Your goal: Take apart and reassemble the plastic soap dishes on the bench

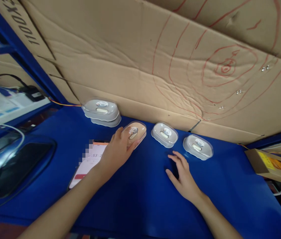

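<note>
My left hand [117,147] is closed around the near-left side of an oval clear plastic pack [140,129], which has a peach tint, a round label and a pale oblong piece on top. Its lower left part is hidden by the fingers. My right hand [181,176] hovers over the blue table with fingers apart and nothing in them. Just beyond it sit a similar greyish pack [164,134] and another greyish pack [198,147]. Farther left, a stack of such packs [102,111] stands by the cardboard. A phone [93,164] with a lit screen lies beneath my left forearm, partly covered.
A cardboard wall [120,59] with red drawn rings rises behind the blue table [135,199]. At the left lie a dark tablet-like device [28,166], cables and a power strip [3,106]. An open cardboard box [267,166] stands at the right edge.
</note>
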`<state>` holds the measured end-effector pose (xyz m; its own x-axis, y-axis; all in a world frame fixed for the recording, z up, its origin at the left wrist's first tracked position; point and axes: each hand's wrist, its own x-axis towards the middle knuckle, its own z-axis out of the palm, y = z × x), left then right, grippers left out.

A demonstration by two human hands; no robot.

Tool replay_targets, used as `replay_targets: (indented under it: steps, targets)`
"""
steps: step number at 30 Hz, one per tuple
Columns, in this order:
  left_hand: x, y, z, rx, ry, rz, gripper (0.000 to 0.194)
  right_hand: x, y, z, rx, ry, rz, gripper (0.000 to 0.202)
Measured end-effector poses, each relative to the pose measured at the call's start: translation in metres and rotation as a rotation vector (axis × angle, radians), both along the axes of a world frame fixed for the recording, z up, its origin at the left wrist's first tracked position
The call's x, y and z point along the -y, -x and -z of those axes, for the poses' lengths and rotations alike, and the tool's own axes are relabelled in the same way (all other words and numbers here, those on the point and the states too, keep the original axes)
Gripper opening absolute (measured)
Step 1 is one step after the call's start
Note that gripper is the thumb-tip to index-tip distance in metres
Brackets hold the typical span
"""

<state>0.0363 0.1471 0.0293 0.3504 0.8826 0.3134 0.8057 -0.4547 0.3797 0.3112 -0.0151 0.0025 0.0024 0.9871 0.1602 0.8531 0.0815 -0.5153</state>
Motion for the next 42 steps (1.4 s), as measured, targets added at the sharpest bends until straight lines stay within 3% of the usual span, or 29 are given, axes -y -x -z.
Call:
replay_targets:
  steps: [24,31,34,37,42]
  targets:
    - [0.007,-0.006,-0.001,0.024,0.03,-0.006,0.057,0.0,-0.001,-0.001,0.14,-0.002,-0.077,0.05]
    - [0.004,-0.01,0.005,0.04,0.053,-0.013,0.07,-0.001,0.0,-0.002,0.131,-0.003,-0.093,0.048]
    - [0.003,-0.008,0.002,0.045,0.091,0.079,0.064,-0.001,0.0,-0.003,0.118,-0.019,-0.104,0.048]
    - [0.012,-0.006,-0.006,0.042,0.15,0.29,0.067,0.0,0.0,-0.003,0.059,-0.039,-0.113,0.054]
    - [0.044,-0.011,-0.017,0.085,0.279,0.714,0.083,0.002,-0.001,-0.007,-0.009,-0.026,-0.208,0.092]
